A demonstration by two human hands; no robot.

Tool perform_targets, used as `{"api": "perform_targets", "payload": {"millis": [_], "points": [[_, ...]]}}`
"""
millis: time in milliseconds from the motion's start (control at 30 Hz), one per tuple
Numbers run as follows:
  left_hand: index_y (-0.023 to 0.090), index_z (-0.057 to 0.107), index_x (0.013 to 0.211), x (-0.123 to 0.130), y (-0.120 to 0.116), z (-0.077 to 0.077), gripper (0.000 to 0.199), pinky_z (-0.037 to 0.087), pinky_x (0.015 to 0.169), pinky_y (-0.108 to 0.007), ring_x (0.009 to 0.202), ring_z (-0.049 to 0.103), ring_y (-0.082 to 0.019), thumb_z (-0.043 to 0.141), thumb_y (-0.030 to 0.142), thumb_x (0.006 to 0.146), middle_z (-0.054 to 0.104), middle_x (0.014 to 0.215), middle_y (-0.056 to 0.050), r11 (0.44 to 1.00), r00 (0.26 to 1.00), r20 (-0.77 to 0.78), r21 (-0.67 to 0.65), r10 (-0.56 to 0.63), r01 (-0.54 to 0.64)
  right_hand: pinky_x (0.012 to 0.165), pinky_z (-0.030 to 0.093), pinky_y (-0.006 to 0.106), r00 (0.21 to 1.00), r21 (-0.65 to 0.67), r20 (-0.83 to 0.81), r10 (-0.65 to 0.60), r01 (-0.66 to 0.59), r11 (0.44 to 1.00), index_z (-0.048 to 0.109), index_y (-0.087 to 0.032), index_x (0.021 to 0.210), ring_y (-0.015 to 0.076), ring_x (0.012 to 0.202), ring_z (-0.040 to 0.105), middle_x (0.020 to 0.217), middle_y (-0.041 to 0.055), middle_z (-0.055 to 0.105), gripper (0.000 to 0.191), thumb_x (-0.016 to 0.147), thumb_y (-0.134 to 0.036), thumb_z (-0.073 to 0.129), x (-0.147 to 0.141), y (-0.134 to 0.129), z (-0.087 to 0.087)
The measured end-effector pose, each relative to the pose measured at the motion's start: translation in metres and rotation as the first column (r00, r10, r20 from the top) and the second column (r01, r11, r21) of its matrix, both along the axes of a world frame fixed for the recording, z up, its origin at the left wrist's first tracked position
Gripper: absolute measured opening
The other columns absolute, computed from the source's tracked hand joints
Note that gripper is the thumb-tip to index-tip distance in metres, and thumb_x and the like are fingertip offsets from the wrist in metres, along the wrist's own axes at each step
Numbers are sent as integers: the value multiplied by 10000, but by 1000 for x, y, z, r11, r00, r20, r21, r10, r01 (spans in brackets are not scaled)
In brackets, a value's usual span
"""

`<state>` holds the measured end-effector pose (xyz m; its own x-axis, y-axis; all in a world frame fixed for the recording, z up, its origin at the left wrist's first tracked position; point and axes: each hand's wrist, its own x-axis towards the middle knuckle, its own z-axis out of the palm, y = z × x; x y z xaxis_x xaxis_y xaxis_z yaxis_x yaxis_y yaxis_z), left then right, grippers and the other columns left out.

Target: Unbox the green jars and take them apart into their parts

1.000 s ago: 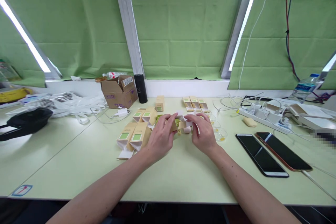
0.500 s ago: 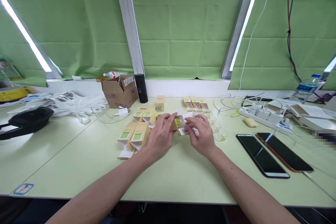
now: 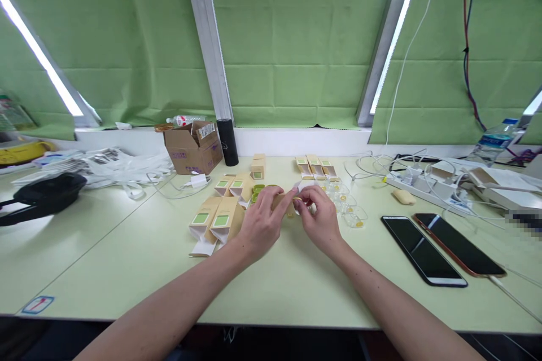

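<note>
Between my hands is a small brown cardboard box (image 3: 278, 201), mostly covered by my fingers. My left hand (image 3: 263, 220) wraps round it from the left, while the fingers of my right hand (image 3: 318, 215) pinch its right end, by a white flap (image 3: 303, 185). What lies inside the box is hidden. To the left, several matching boxes (image 3: 227, 215) with green windows lie with their white flaps open. Green pieces (image 3: 256, 192) rest just behind my left hand. Clear plastic cases with yellow bits (image 3: 354, 218) are right of my right hand.
More small boxes (image 3: 315, 168) stand at the back, with one apart (image 3: 258, 167). A carton (image 3: 192, 149) and black cylinder (image 3: 227, 142) are behind left. Two phones (image 3: 423, 251), an earbud case (image 3: 404, 197) and a cabled power strip (image 3: 427, 189) lie right. A black pouch (image 3: 55, 194) is far left.
The box has turned in my hands, so its open inside with the green content no longer shows. My right hand has closed in leftward, fingers now pinched at its end.
</note>
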<state>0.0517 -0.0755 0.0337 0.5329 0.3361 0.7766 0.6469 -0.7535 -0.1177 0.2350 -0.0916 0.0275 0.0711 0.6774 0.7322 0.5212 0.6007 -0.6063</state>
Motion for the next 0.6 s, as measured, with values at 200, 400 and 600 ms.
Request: {"api": "perform_targets", "payload": {"millis": [200, 400, 600], "points": [[247, 366, 1587, -4, 6, 1, 681, 598, 924, -437, 1196, 573, -296, 499, 51, 949, 552, 1253, -155, 998, 997, 57, -25, 57, -56, 615, 624, 333, 894, -150, -435, 108, -191, 970, 595, -232, 939, 197, 814, 677, 1128, 97, 700, 289, 971, -517, 625, 0, -1, 3], [260, 374, 1582, -6, 10, 0, 705, 587, 953, -466, 1209, 567, -303, 511, 49, 923, 552, 1271, -152, 995, 992, 106, -72, 71, -64, 536, 629, 327, 750, -161, -650, 122, -293, 942, 555, -243, 919, 163, 650, 643, 890, 24, 694, 368, 900, -582, 696, 4, 5, 7], [282, 353, 1580, -8, 15, -2, 718, 567, 999, -495, 1239, 554, -294, 526, 54, 921, 528, 1320, -147, 990, 973, 216, -135, 79, -50, 493, 584, 307, 692, -111, -697, 187, -363, 925, 559, -238, 905, 162, 611, 649, 845, 16, 710, 409, 837, -586, 764, 13, 4, 11]]}}
